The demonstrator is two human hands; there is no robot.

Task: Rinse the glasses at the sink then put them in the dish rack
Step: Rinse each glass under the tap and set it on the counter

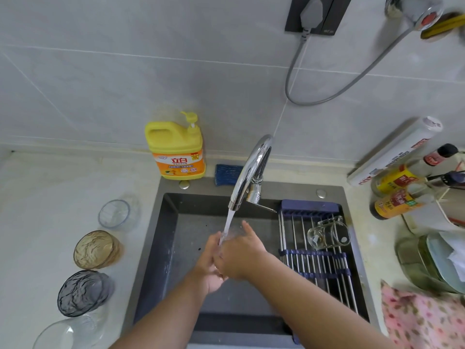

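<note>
Glass (234, 233) beneath tap (251, 170), over sink (169, 250)

Held glass (233, 233) mostly hidden; bottom-left glass (66, 333) cropped by edge.

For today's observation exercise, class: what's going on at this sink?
The person's left hand and right hand hold a clear glass under the running tap, over the sink. One glass mug lies on its side on the dish rack. Four more glasses stand on the counter to the left.
</note>
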